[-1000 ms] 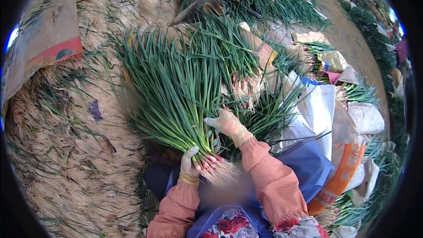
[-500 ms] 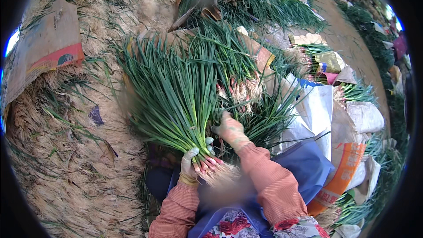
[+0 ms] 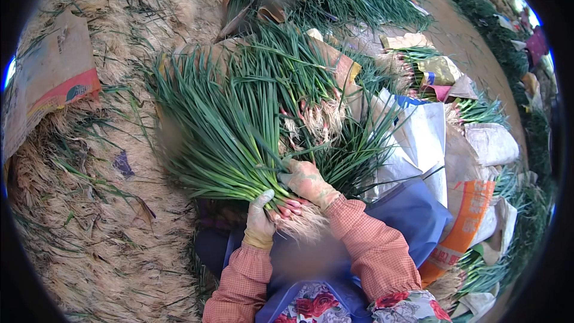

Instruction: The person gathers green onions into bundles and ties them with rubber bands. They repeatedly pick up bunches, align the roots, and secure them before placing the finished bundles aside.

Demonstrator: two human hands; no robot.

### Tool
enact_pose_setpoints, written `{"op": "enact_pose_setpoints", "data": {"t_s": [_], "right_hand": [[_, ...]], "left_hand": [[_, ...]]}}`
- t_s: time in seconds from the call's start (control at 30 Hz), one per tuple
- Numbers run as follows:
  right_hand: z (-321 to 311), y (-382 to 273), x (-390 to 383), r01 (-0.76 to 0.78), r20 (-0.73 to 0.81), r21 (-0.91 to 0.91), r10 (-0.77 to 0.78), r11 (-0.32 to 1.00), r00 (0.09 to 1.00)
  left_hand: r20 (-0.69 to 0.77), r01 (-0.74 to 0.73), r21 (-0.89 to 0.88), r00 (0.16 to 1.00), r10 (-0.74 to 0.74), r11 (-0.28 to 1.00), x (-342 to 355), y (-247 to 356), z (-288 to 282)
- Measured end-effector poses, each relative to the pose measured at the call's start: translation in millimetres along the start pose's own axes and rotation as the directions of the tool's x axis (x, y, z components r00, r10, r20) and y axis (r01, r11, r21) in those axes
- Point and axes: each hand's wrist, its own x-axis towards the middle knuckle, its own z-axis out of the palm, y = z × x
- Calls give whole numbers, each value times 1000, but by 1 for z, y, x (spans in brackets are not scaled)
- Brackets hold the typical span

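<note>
My gloved left hand (image 3: 260,218) grips a fanned bunch of green onions (image 3: 239,144) just above its pink bulbs (image 3: 290,208) and pale roots. My gloved right hand (image 3: 304,181) is closed against the right side of the same stalks, a little above the bulbs, its fingertips partly hidden among the leaves. Behind and right of the bunch, more onions (image 3: 320,118) lie with roots showing, on sacking (image 3: 338,60). A blue apron (image 3: 406,212) covers my lap, and a pale blurred patch lies below the roots.
Dry pale roots (image 3: 101,215) cover the ground to my left, with a torn sack (image 3: 54,84) on them. Further onion piles (image 3: 347,0) lie ahead. At right are a white plastic sheet (image 3: 412,149), an orange-striped sack (image 3: 460,227) and wrapped bundles (image 3: 418,69) beside a bare path (image 3: 466,30).
My right hand dipped into the leaves right of the bunch, then came down and left onto its stalks beside my left hand. The bunch tilted slightly. The view shifted a little.
</note>
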Motion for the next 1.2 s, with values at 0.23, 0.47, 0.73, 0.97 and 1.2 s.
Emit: {"op": "enact_pose_setpoints", "data": {"t_s": [0.23, 0.47, 0.73, 0.97, 1.2], "right_hand": [[0, 39, -1, -167, -91, 722, 332, 671, 939], [-29, 17, -31, -440, 447, 630, 164, 640, 879], [-16, -4, -4, 335, 246, -496, -240, 801, 939], [-49, 81, -35, 172, 557, -744, 457, 646, 693], [-31, 16, -15, -346, 605, 379, 53, 859, 795]], "left_hand": [[124, 113, -123, 988, -97, 986, 5, 3, -19], [88, 62, -195, 995, -45, 979, -9, 7, -17], [44, 55, 72, 997, -58, 996, -8, 12, -14], [105, -28, -30, 994, 31, 999, -12, 14, -1], [66, 2, -8, 998, -2, 1000, -5, 9, -15]]}}
